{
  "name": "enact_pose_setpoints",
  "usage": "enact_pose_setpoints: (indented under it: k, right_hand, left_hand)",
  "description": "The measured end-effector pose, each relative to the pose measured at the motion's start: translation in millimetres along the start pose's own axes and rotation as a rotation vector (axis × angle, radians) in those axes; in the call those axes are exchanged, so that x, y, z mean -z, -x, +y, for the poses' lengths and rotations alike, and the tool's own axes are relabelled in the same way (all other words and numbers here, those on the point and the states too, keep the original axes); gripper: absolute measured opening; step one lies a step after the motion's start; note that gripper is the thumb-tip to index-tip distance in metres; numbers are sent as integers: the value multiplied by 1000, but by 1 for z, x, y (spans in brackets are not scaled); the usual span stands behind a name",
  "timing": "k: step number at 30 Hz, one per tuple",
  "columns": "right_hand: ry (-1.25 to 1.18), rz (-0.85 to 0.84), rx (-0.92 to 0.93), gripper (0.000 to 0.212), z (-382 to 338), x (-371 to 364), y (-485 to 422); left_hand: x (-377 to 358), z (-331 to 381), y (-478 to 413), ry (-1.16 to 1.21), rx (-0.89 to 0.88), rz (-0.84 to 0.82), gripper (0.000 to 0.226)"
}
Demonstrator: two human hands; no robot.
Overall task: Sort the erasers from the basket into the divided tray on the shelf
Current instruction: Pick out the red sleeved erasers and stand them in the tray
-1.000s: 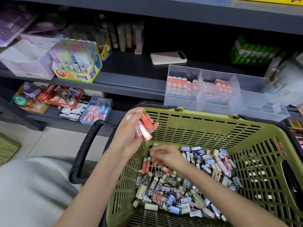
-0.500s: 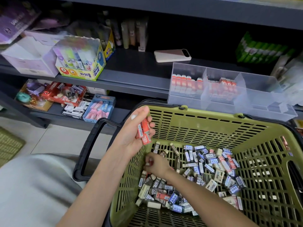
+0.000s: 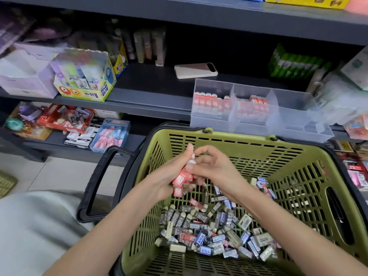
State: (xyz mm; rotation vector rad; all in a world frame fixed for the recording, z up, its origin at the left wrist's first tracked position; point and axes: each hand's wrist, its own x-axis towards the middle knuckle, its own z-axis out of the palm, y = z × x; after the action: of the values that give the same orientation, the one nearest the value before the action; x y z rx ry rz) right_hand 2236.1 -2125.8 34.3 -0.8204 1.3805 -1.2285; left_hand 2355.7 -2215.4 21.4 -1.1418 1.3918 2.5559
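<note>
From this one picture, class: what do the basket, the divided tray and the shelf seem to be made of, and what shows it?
Basket: olive-green moulded plastic, matt; slotted lattice walls. Divided tray: clear, slightly frosted plastic; erasers show through its walls. Shelf: dark grey, smooth, probably painted metal, though the look leaves it open.

Left hand [image 3: 164, 183] grips red erasers [image 3: 179, 179], right hand [image 3: 216, 172] seemingly pinching them.

1. Basket [image 3: 239, 137]: foreground, in front of the shelf [image 3: 151, 92].
2. Loose erasers [image 3: 209, 232]: heaped on the basket's floor, near side.
3. Divided tray [image 3: 294, 124]: on the shelf, just behind the basket's far rim, with rows of erasers [image 3: 211, 102] in its left and middle compartments.
4. Phone [image 3: 196, 70]: behind the tray.
5. Glue box [image 3: 85, 80]: well left of the tray.
6. Left hand [image 3: 167, 182] and right hand [image 3: 217, 172]: above the basket, meeting on a bundle of erasers [image 3: 182, 177].
</note>
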Motion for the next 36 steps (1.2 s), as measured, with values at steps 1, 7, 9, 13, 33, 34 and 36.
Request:
enact_pose_setpoints:
  k: [1, 7, 9, 13, 33, 34, 36]
  right_hand:
    - [73, 28, 20, 39, -2, -3, 2]
    - [230, 318, 230, 20, 23, 7, -4]
    - [568, 304, 115, 16, 53, 18, -12]
    - [1151, -28, -284, 32, 124, 21, -21]
    - [1142, -217, -325, 28, 139, 18, -33]
    - [985, -195, -320, 28, 126, 19, -31]
    - [744, -134, -218, 23, 92, 20, -25]
  left_hand:
    - [0, 0, -1, 31, 0, -24, 77]
    - [5, -1, -1, 261, 61, 102, 41]
    - [9, 1, -1, 359, 56, 152, 34]
    - [15, 4, 3, 428, 18, 155, 22]
    - [39, -4, 19, 169, -18, 289, 36]
    - [39, -3, 19, 174, -7, 285, 40]
    - [38, 2, 19, 200, 16, 270, 45]
